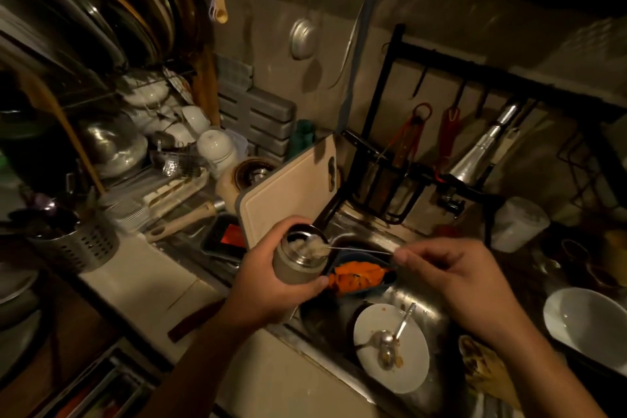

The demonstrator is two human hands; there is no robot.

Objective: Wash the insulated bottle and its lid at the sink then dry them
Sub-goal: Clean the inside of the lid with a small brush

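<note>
An open bottle held over the sink, with a spoon at its mouth.

The insulated bottle (298, 265) is in the middle of the frame, open at the top, with pale mushy food inside. The left hand (268, 285) has its fingers wrapped round it. The right hand (451, 278) pinches the thin handle of a spoon (356, 249), and the spoon's bowl sits at the bottle's mouth. Just below is the sink (431, 316), holding a blue dish (380, 288) of orange food and a dirty white plate (407, 370). A cutting board (288, 193) leans behind the bottle. A white bowl (587, 322) sits at the right edge.
</note>
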